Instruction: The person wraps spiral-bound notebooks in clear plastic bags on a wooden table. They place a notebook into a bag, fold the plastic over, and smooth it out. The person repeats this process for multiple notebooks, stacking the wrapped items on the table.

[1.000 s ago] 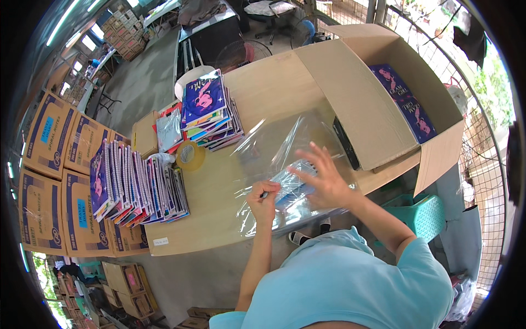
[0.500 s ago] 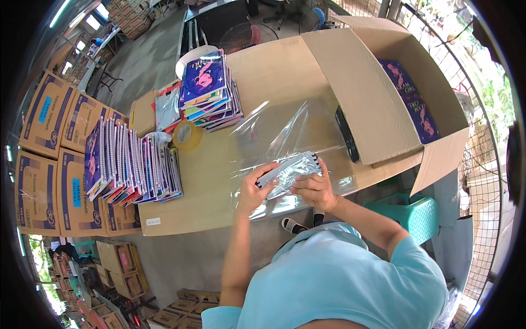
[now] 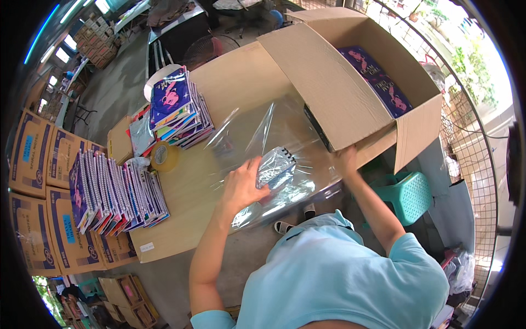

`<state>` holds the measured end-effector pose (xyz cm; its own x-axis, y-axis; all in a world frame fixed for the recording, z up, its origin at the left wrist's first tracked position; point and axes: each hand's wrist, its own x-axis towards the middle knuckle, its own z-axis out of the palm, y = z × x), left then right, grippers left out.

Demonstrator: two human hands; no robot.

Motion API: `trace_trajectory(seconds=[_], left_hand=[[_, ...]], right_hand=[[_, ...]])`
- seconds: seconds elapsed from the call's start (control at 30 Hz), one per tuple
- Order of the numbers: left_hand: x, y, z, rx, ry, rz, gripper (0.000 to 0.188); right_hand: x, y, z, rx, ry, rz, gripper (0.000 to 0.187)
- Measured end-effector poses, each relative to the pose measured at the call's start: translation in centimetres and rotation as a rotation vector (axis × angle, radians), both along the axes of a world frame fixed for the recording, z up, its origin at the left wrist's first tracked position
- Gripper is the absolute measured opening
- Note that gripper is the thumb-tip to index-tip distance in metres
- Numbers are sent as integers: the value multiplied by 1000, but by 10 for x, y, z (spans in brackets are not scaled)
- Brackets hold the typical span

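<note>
A small spiral notebook bundle (image 3: 277,166) with black binding coils lies in shiny clear plastic near the front edge of the table. My left hand (image 3: 242,185) grips its left side, thumb toward me and fingers on the far side. Under and around the bundle spreads a large clear plastic sheet (image 3: 241,143). My right hand (image 3: 346,160) is at the low front corner of the open cardboard box (image 3: 334,82), its fingers mostly hidden by the box. Close to that hand, a black flat-sided object (image 3: 318,128) stands against the box; its kind is not clear.
Notebooks with purple covers (image 3: 368,63) lie inside the box. On the left, a row of spiral notebooks (image 3: 118,189) and a notebook stack (image 3: 178,107) flank a roll of tape (image 3: 164,156). Closed cartons (image 3: 33,230) stand beyond. A green stool (image 3: 405,194) is at the right.
My right hand has left the wrapped bundle and moved right to the box corner. My left hand stays on the bundle. The whole view has shifted and turned slightly.
</note>
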<state>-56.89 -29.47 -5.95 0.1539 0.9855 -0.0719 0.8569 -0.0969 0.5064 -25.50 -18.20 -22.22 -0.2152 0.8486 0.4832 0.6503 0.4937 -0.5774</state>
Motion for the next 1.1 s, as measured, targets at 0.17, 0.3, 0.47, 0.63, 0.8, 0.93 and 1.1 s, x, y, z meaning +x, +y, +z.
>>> trace_trajectory(seconds=[0.17, 0.3, 0.47, 0.63, 0.8, 0.93, 1.1], left_hand=[[3, 4, -1, 11, 10, -9, 70], [2, 3, 1, 17, 7, -22, 70], [4, 3, 0, 55, 19, -33, 70], [1, 2, -4, 47, 21, -16, 70], [-1, 2, 0, 14, 4, -13, 70], [7, 7, 6, 28, 49, -50, 70], [-5, 0, -6, 36, 107, -41, 70]], right_hand=[[46, 76, -10, -108, -372, -338, 28], [39, 97, 4, -136, -494, -361, 23], [37, 87, 10, -82, -477, -382, 18], [42, 33, 30, -130, -185, -385, 13], [49, 0, -8, -765, 533, -430, 12], [37, -2, -80, -1133, 1456, -289, 11], [-58, -76, 1, -969, 1268, 47, 12]])
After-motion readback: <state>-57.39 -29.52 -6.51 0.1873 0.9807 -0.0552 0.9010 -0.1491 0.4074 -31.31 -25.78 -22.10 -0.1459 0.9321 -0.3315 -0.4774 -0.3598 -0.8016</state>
